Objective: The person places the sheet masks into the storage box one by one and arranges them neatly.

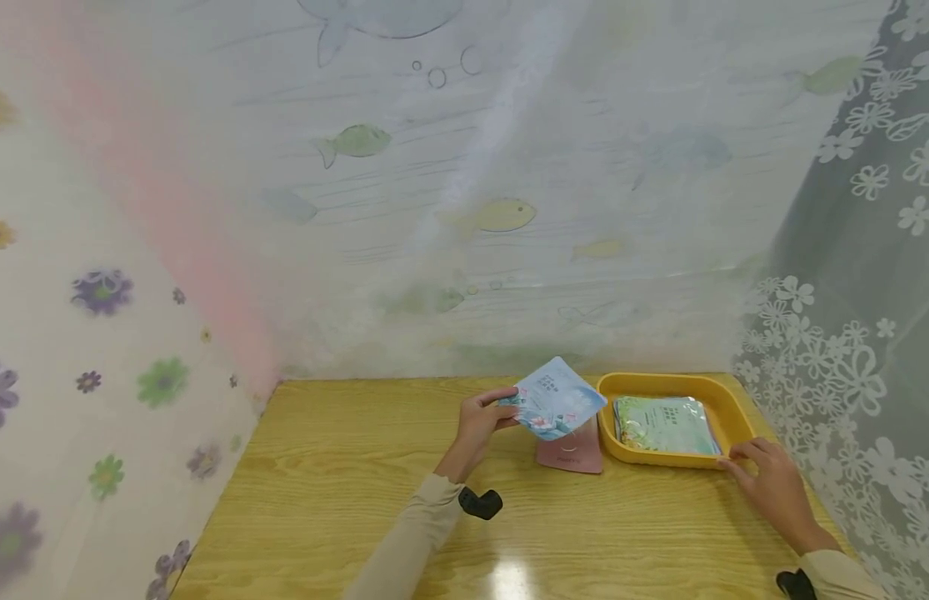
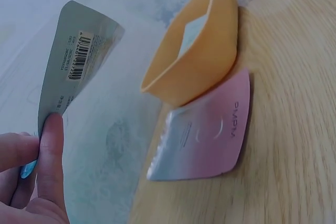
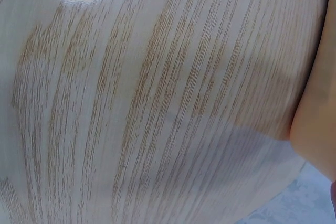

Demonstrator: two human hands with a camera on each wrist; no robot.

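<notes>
A light-blue sachet with a floral print, like a sheet mask packet (image 1: 560,398), is pinched between the thumb and fingers of my left hand (image 1: 475,427), raised above the table. Its back with a barcode faces the left wrist camera. Beneath it, a pink sachet (image 2: 215,135) lies flat on the table beside the yellow tray (image 1: 644,457). Inside that tray rests a green sachet (image 1: 666,427), with other sachet edges showing under it. My right hand (image 1: 775,487) grips the tray's front right corner by the rim. The right wrist view catches only a strip of skin at its edge.
The wood-grain table (image 1: 322,500) meets a wall (image 1: 434,317) with painted fish at the back. On the right hangs a sheer curtain with white flowers (image 1: 869,400). A flower-patterned surface (image 1: 97,375) stands on the left.
</notes>
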